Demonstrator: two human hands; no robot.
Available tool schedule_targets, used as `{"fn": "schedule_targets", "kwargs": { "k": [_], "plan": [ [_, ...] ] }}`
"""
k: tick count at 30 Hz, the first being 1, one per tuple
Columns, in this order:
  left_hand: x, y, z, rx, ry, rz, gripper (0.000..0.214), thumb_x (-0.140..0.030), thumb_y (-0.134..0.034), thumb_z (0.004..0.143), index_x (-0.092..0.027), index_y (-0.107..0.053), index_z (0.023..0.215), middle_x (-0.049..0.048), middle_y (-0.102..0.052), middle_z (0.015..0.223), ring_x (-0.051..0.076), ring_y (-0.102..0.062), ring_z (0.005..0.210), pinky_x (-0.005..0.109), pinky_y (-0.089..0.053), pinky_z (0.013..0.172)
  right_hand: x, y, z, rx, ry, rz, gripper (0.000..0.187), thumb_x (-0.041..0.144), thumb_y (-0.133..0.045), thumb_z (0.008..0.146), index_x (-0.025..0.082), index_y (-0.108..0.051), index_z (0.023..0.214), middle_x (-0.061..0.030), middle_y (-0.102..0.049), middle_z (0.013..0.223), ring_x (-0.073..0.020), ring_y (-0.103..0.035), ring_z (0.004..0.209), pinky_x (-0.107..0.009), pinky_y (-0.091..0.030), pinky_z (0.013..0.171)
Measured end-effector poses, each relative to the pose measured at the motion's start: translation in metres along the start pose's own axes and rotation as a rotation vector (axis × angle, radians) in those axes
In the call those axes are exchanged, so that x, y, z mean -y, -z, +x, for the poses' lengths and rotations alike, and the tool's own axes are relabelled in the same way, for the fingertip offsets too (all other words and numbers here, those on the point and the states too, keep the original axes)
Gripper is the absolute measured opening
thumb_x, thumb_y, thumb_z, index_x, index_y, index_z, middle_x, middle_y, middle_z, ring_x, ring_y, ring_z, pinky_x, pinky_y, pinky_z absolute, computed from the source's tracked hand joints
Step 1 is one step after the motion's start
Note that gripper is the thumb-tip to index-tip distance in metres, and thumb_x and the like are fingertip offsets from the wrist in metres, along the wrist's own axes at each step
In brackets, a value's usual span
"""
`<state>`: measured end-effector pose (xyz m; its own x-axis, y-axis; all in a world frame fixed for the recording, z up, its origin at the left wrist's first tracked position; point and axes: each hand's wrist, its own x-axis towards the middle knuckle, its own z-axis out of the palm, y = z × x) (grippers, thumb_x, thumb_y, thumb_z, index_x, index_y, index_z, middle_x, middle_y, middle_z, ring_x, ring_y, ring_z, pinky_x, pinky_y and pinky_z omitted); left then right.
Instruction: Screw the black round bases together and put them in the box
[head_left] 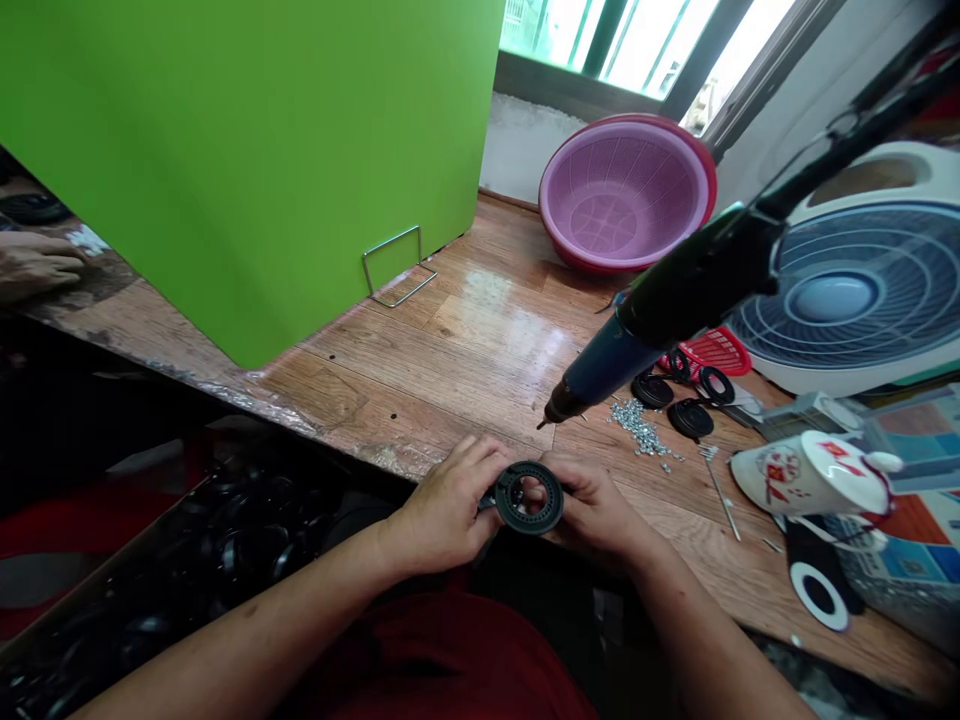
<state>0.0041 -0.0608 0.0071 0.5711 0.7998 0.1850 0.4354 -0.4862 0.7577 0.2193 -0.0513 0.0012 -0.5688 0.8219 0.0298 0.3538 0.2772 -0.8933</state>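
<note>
Both my hands hold one black round plastic part [529, 497] with a ring of small holes, at the near edge of the wooden table [465, 350]. My left hand [448, 505] grips its left side with fingers curled round it. My right hand [595, 508] pinches its right side, thumb over the rim. Just above the hands hangs a dark blue and black electric screwdriver [660, 310], its tip pointing down-left at the table. A small heap of silver screws [639, 427] lies right of the tip.
A green board [247, 150] on a wire stand screens the left. A pink basket [626, 190], a fan [855, 295], black parts [690, 415], a white lidded mug [810, 472] lie right. A bin of black parts [187, 570] sits low left. Another person's hand [37, 262] rests far left.
</note>
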Motion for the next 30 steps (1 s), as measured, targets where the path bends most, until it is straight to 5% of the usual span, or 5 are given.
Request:
{"fn": "schedule_targets", "kwargs": {
  "k": [11,30],
  "plan": [
    [0.0000,-0.0006,0.0008,0.008,0.008,0.005,0.029,-0.012,-0.054,0.077,-0.020,-0.053,0.105,0.0073,-0.051,0.110,0.024,-0.043,0.105,0.039,-0.039,0.093,-0.0003,0.0027,0.0023,0.008,0.087,0.025,0.022,0.030,-0.052,0.091,0.017,-0.061,0.076,-0.0013,-0.052,0.070,-0.0118,-0.048,0.065,-0.022,-0.039,0.062],
    [0.0004,-0.0029,0.0035,0.009,0.033,-0.024,0.029,-0.014,-0.056,0.077,-0.020,-0.053,0.105,0.0070,-0.051,0.110,0.023,-0.045,0.103,0.037,-0.040,0.091,0.0004,0.0040,0.0040,-0.007,0.027,0.006,0.017,0.023,-0.052,0.091,0.017,-0.058,0.076,0.0003,-0.054,0.070,-0.0106,-0.048,0.064,-0.022,-0.038,0.060]
  ]
}}
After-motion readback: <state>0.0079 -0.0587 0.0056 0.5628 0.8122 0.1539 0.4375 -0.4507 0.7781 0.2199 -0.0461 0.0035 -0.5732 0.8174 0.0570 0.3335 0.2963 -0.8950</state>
